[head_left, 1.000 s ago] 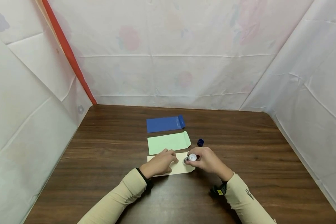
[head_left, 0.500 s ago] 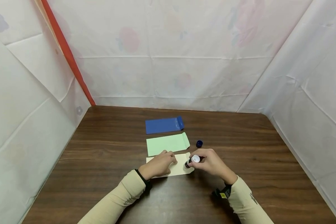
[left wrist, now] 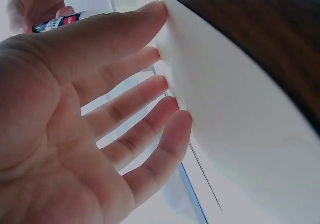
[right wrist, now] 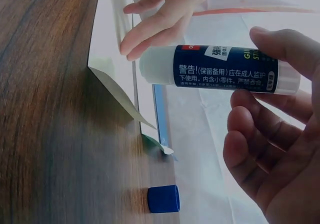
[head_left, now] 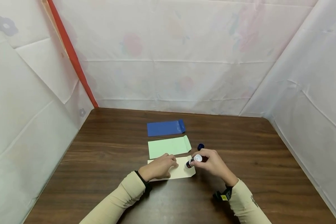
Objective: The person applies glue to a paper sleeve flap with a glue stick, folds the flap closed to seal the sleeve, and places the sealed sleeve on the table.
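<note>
My right hand pinches an uncapped glue stick by its base end, thumb on one side and fingers on the other. Its tip points down close over the right part of a cream envelope, near the flap. The fingertips of my left hand press on that envelope, fingers spread and nearly straight, as the left wrist view shows. In the right wrist view the envelope's flap stands up from the table. A dark blue cap stands on the table beyond the right hand.
A light green envelope lies just behind the cream one, and a blue envelope behind that, both with flaps at the right. All rest on a dark wooden table. White patterned cloth hangs around its back and sides.
My right hand has moved slightly right with the glue stick, which now leans more. The left hand keeps its place on the envelope. The head view has shifted slightly.
</note>
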Action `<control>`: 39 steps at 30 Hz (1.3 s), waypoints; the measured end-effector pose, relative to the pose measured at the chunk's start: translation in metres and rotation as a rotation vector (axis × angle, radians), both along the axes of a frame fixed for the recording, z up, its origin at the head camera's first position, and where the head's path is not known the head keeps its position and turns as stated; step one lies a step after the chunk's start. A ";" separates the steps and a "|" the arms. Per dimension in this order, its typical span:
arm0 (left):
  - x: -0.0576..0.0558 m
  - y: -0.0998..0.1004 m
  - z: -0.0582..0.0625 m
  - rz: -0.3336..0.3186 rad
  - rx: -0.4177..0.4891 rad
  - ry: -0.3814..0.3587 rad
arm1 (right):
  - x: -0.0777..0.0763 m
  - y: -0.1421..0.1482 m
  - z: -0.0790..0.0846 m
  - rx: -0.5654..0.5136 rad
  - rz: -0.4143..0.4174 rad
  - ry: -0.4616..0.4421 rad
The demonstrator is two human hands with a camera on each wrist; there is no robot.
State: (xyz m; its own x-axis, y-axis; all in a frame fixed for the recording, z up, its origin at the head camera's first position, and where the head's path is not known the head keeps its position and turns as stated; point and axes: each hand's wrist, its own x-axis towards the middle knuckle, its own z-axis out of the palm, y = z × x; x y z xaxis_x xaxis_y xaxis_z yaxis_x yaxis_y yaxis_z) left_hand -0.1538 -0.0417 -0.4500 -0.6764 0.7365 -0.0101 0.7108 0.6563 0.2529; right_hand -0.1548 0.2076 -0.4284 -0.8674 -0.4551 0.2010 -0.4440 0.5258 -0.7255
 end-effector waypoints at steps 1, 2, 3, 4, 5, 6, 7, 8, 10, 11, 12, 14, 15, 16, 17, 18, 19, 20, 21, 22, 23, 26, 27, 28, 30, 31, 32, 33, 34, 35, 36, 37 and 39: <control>0.000 0.000 0.000 -0.003 0.006 -0.001 | 0.000 0.000 0.000 0.000 -0.003 -0.009; 0.001 0.000 0.000 -0.002 0.008 -0.004 | 0.000 0.000 -0.001 -0.001 -0.006 -0.016; 0.001 0.000 0.000 -0.002 0.011 -0.003 | 0.000 0.000 -0.001 0.000 -0.010 -0.023; 0.001 0.000 0.000 -0.001 0.012 -0.002 | 0.000 0.000 -0.001 -0.001 -0.014 -0.028; 0.001 0.000 0.000 0.005 0.009 -0.010 | 0.000 -0.001 -0.001 -0.004 -0.017 -0.031; 0.001 0.000 0.000 0.006 0.007 -0.011 | 0.000 -0.001 0.000 -0.005 -0.023 -0.034; 0.001 0.000 0.000 0.007 0.005 -0.010 | 0.000 -0.001 0.000 -0.007 -0.028 -0.036; 0.001 0.001 0.000 0.008 0.003 -0.012 | 0.000 -0.001 -0.001 -0.011 -0.033 -0.036; 0.001 0.001 -0.001 0.011 -0.006 -0.011 | 0.000 -0.001 -0.001 -0.025 -0.043 -0.036; 0.002 0.000 0.000 0.012 -0.008 -0.011 | 0.000 -0.001 -0.002 -0.033 -0.047 -0.035; 0.002 0.000 0.000 0.014 -0.008 -0.012 | 0.000 0.000 -0.002 -0.045 -0.046 -0.033; 0.002 0.000 0.001 0.020 -0.005 -0.013 | -0.001 0.000 -0.003 -0.073 -0.043 -0.035; 0.003 -0.001 0.002 0.023 -0.003 -0.013 | -0.002 0.000 -0.004 -0.086 -0.042 -0.035; 0.003 -0.001 0.003 0.027 0.001 -0.015 | -0.002 0.000 -0.004 -0.099 -0.038 -0.033; 0.004 -0.001 0.004 0.032 0.007 -0.021 | -0.003 0.000 -0.005 -0.110 -0.038 -0.029; 0.004 -0.001 0.004 0.037 0.013 -0.025 | -0.003 0.000 -0.005 -0.122 -0.039 -0.025; 0.004 -0.001 0.004 0.040 0.019 -0.030 | -0.004 0.000 -0.005 -0.126 -0.046 -0.021; 0.004 -0.001 0.004 0.044 0.026 -0.034 | -0.004 0.000 -0.005 -0.130 -0.051 -0.014; 0.004 -0.001 0.004 0.048 0.028 -0.039 | -0.004 0.000 -0.004 -0.132 -0.058 -0.008; 0.004 -0.001 0.003 0.049 0.029 -0.041 | -0.005 0.000 -0.004 -0.135 -0.066 -0.004; 0.004 -0.001 0.003 0.050 0.028 -0.041 | -0.005 0.000 -0.003 -0.137 -0.075 -0.002; 0.004 -0.001 0.004 0.041 0.003 -0.031 | -0.005 -0.001 -0.002 -0.147 -0.089 -0.004; 0.004 0.000 0.005 0.034 -0.004 -0.030 | -0.005 0.000 -0.001 -0.154 -0.090 -0.009; 0.004 0.000 0.005 0.028 -0.010 -0.028 | -0.005 0.000 -0.001 -0.162 -0.092 -0.015; 0.005 0.001 0.006 0.020 -0.020 -0.027 | -0.005 0.000 0.000 -0.179 -0.100 -0.026; 0.005 0.001 0.006 0.017 -0.018 -0.026 | -0.005 0.000 0.000 -0.190 -0.104 -0.030; 0.005 0.001 0.006 0.018 -0.017 -0.026 | -0.005 0.001 0.000 -0.201 -0.114 -0.034; 0.005 0.002 0.005 0.021 -0.013 -0.024 | -0.005 0.001 0.000 -0.214 -0.123 -0.036; 0.005 0.002 0.005 0.027 -0.013 -0.021 | -0.005 0.001 0.000 -0.225 -0.134 -0.038; 0.005 0.002 0.005 0.030 -0.008 -0.015 | -0.005 0.001 0.000 -0.236 -0.144 -0.040; 0.005 0.002 0.004 0.034 -0.003 -0.012 | -0.005 0.001 0.001 -0.245 -0.153 -0.040; 0.005 0.002 0.004 0.035 0.003 -0.007 | -0.004 0.001 0.003 -0.251 -0.159 -0.041; 0.005 0.002 0.004 0.038 0.012 -0.002 | 0.000 -0.001 0.012 -0.259 -0.158 -0.039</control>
State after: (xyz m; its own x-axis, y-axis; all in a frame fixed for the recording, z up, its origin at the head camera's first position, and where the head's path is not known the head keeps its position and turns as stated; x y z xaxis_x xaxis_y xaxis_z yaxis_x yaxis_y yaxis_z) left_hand -0.1485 -0.0395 -0.4460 -0.7040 0.7102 -0.0029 0.6848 0.6799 0.2622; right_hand -0.1545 0.2064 -0.4165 -0.9328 -0.2519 0.2578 -0.3405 0.3812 -0.8595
